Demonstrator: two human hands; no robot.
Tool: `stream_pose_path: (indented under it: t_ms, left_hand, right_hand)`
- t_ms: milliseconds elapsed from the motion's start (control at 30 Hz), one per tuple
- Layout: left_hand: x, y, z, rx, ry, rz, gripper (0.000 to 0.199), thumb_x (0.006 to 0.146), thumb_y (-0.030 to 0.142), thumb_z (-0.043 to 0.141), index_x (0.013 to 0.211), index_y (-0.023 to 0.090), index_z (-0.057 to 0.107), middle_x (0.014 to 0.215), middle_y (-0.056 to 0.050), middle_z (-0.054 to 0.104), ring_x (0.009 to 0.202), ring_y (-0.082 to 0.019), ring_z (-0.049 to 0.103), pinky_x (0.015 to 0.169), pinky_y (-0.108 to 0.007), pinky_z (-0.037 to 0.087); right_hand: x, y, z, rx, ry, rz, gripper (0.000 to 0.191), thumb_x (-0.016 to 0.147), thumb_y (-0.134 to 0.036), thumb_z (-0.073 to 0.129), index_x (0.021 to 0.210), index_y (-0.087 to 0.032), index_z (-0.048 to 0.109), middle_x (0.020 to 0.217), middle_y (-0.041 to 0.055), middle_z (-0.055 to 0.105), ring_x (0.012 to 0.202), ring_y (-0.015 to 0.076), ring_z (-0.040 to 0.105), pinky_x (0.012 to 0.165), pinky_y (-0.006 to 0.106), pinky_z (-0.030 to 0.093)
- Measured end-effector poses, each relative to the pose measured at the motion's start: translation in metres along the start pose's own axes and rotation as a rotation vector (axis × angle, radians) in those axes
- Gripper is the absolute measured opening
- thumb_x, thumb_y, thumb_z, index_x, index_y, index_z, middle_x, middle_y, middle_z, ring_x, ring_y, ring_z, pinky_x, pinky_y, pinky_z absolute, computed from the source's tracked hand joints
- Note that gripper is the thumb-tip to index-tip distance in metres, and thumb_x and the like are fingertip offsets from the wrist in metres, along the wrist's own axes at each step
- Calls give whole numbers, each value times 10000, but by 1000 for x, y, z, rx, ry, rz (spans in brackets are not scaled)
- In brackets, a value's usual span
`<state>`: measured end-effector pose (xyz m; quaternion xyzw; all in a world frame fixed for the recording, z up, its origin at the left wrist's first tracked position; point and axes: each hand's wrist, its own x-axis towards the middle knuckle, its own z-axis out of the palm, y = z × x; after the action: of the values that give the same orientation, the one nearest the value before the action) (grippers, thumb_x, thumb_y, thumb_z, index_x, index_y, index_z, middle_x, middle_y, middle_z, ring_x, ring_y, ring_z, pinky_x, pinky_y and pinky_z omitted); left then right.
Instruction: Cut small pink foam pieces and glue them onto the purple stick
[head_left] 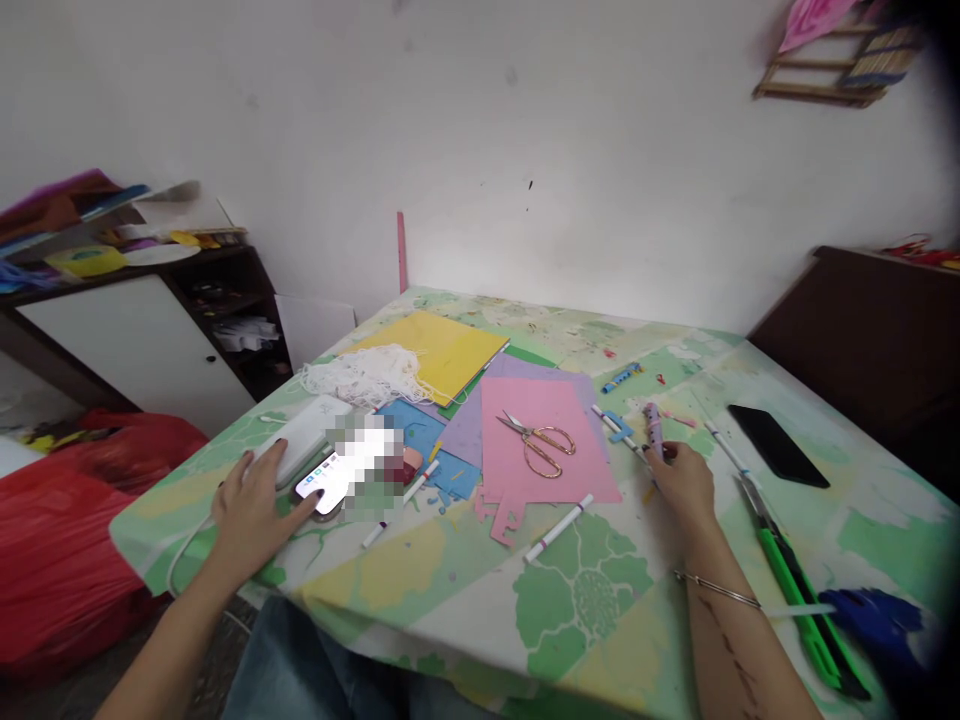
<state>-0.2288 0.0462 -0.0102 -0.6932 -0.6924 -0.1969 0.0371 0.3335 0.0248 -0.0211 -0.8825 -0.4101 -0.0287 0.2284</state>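
Note:
My left hand (251,520) lies with fingers spread beside a white power bank (311,440), its thumb over the lower edge of a lit phone (330,485). On the right, my right hand (682,485) pinches a small lilac patterned roll (654,425) between thumb and fingers, held upright. Gold-handled scissors (544,445) rest, blades apart, on a pink sheet (547,400) between my hands. A blue patterned roll (622,377) lies farther back. White markers, one of them a capped marker (559,528), are scattered around the sheet.
Tangled white string (367,375) and a yellow sheet (442,345) lie at the back left. At the right are a dark phone (778,445) and a green utility knife (802,590). A red bag (82,540) stands left of the table; a wall is behind it.

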Motion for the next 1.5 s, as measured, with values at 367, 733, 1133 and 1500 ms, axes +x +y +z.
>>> stream_pose_path:
  t_ms: [367, 733, 1133, 1500]
  left_hand:
    - [-1, 25, 4, -46, 299, 190, 429, 847, 397, 470, 1179, 131, 520, 1288, -180, 532, 1352, -346, 315, 1111, -493, 245]
    - [-5, 28, 6, -22, 150, 439, 397, 834, 367, 512, 1202, 246, 594, 1443, -139, 359, 1396, -380, 164, 1084, -590, 191]
    - [7, 59, 9, 112, 31, 308, 538, 849, 501, 424, 1300, 238, 556, 1502, -157, 271, 1392, -448, 82, 1019, -716, 67]
    - [13, 54, 4, 149, 34, 219, 638, 791, 510, 486, 1342, 188, 483, 1345, -173, 493, 1327, -415, 277, 1061, -618, 123]
  right_hand:
    - [-1, 0, 0, -2, 4, 1, 418, 796, -433, 533, 1030, -113, 666, 960, 170, 681, 883, 287, 628, 696, 339, 438]
    - [-1, -2, -3, -5, -18, 20, 402, 793, -410, 546, 1044, -119, 665, 976, 159, 680, 877, 279, 625, 704, 337, 442]
    - [-3, -4, -5, -12, -25, 7, 396, 805, -398, 536, 1045, -110, 661, 981, 164, 678, 898, 286, 625, 713, 337, 439]
    - [-2, -3, -4, -27, -32, 13, 404, 810, -397, 528, 1062, -108, 656, 989, 180, 668, 905, 289, 625, 720, 339, 442]
